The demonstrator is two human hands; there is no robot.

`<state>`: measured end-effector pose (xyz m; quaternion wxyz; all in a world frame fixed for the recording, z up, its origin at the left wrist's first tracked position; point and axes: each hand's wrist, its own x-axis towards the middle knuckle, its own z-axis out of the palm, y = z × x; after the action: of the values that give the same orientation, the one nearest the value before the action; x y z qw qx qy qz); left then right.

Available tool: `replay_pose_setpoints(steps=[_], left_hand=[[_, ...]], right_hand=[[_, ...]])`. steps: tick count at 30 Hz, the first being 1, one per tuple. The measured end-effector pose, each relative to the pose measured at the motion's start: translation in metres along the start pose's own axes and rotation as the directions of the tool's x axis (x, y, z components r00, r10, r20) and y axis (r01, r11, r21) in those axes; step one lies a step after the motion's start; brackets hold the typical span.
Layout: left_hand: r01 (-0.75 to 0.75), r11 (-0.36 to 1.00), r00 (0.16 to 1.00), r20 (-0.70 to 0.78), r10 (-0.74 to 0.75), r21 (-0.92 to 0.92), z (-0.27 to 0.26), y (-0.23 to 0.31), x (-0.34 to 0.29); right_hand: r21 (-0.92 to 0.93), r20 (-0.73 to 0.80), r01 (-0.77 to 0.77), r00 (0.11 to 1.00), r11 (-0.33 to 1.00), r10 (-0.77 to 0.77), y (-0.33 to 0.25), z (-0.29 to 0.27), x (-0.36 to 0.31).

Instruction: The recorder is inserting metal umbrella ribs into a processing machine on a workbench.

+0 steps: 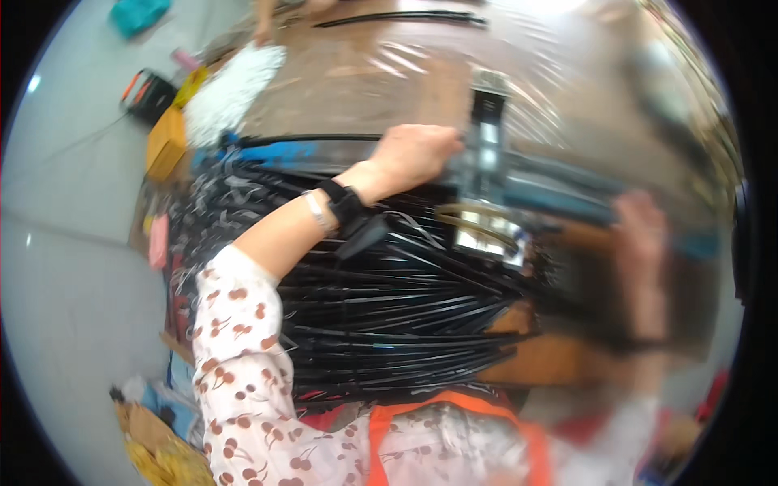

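Observation:
My left hand [415,157], with a dark watch and a bracelet at the wrist, is closed in a fist beside a metal bench device [489,138]. A thin black rod [324,138] runs from the left into this fist. The device is silver and black, with a bright lower end and a yellowish ring-like part [478,220]. Over the right side of the table is my right hand [640,227], smeared by motion, so its fingers cannot be made out. Below my left forearm lies a wide heap of long thin black rods [389,324], bunched together toward the right.
The table [324,89] has a shiny plastic cover. More black rods [405,16] lie at its far side, near another person's hand [263,31]. White sheet material [235,93], a yellow box [166,144] and a black-orange case [148,95] are at the left.

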<state>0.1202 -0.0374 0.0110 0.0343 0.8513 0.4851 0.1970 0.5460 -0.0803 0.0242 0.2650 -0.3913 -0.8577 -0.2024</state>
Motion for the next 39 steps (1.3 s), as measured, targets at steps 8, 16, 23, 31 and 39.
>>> replay_pose_setpoints(steps=[8, 16, 23, 31, 39], left_hand=[[0.098, 0.990, 0.995, 0.016, -0.100, 0.097, 0.000, 0.007, 0.000], [0.062, 0.991, 0.998, -0.024, -0.059, 0.122, 0.000, 0.010, -0.002], [-0.144, 0.951, 0.981, -0.090, 0.174, 0.275, 0.014, 0.002, 0.002], [-0.276, 0.728, 0.921, -0.043, 0.387, 0.628, -0.053, -0.071, -0.026], [-0.210, 0.977, 0.898, 0.401, 0.182, 0.027, -0.022, 0.183, -0.158]], right_hand=[[0.271, 0.118, -0.109, 0.990, 0.956, 0.079, -0.068, 0.002, -0.017], [0.560, 0.199, -0.248, 0.967, 0.791, 0.161, -0.086, 0.048, 0.002], [0.568, 0.257, -0.204, 0.964, 0.797, 0.064, -0.067, 0.065, 0.006], [0.272, 0.416, 0.088, 0.887, 0.958, -0.199, -0.142, -0.014, -0.115], [0.294, 0.337, 0.060, 0.928, 0.954, -0.162, -0.155, -0.010, -0.126]])
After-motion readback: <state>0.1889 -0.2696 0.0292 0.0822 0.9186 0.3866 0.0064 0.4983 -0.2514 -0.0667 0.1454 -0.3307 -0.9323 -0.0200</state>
